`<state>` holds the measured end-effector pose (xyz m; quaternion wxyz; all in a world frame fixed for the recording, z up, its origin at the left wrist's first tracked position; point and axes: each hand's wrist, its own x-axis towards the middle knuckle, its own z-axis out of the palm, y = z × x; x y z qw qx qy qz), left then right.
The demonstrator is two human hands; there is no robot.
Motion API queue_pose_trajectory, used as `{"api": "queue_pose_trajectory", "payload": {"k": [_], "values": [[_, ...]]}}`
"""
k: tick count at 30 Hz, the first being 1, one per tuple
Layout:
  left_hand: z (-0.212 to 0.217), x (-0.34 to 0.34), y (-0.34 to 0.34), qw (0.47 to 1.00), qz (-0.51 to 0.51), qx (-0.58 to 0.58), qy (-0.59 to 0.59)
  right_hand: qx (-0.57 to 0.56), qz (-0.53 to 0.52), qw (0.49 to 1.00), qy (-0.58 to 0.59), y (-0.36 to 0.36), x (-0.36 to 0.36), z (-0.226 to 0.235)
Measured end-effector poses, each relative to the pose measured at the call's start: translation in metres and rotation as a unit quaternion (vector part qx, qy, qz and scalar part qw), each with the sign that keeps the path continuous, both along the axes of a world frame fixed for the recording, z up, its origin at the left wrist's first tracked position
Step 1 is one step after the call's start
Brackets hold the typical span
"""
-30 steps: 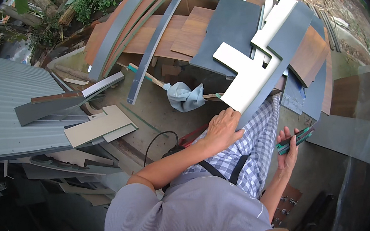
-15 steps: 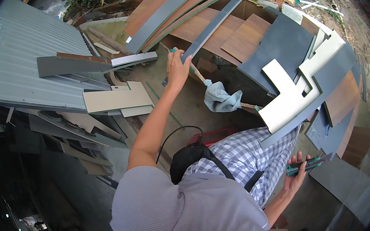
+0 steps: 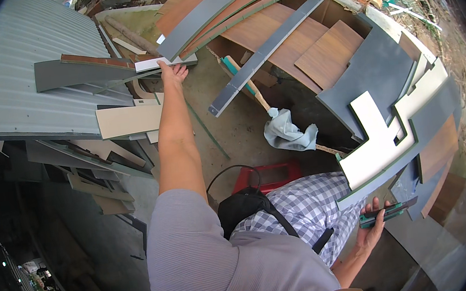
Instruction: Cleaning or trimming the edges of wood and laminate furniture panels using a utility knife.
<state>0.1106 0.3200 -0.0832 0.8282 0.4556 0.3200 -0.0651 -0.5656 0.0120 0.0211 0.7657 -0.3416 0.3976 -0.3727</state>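
My left hand (image 3: 173, 72) reaches out far to the left with its fingers apart. It touches or lies just over the near side of a short white-topped strip (image 3: 149, 65); its grip on it does not show. A long dark grey strip (image 3: 276, 47) slants across a wooden-handled tool (image 3: 261, 97) and brown boards, clear of both hands. Low at the right, my right hand (image 3: 373, 224) is closed round a green and black utility knife (image 3: 387, 213), its dark blade pointing right. A pale blue cloth (image 3: 289, 132) is wrapped on the wooden bar.
Grey and brown boards (image 3: 315, 58) are stacked ahead, with a white notched panel (image 3: 373, 141) at the right. Corrugated metal sheeting (image 3: 35, 70) slopes at the left, above piled offcuts (image 3: 100, 189). A red stool (image 3: 268, 177) stands near my legs.
My left hand has let go of the long grey strip, which now rests lower across the tool, and has moved left to the white-topped strip. My right hand still holds the knife.
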Motion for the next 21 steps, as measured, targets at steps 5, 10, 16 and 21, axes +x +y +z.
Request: {"api": "queue_pose_trajectory", "payload": {"k": [5, 10, 16, 21], "values": [[0.003, 0.015, -0.022, 0.981, -0.188, 0.001, 0.047, 0.004, 0.001, 1.000, 0.005, 0.000, 0.016, 0.003], [0.004, 0.020, -0.024, 0.990, -0.105, 0.029, 0.085, -0.003, 0.005, 1.000, 0.008, 0.004, 0.026, 0.008], [0.027, 0.017, -0.026, 0.995, 0.012, 0.096, 0.015, -0.007, -0.013, 1.000, 0.005, 0.011, 0.009, 0.006], [0.102, 0.010, -0.069, 0.975, 0.037, -0.050, -0.213, -0.006, -0.056, 0.998, -0.009, 0.013, -0.011, -0.002]]}}
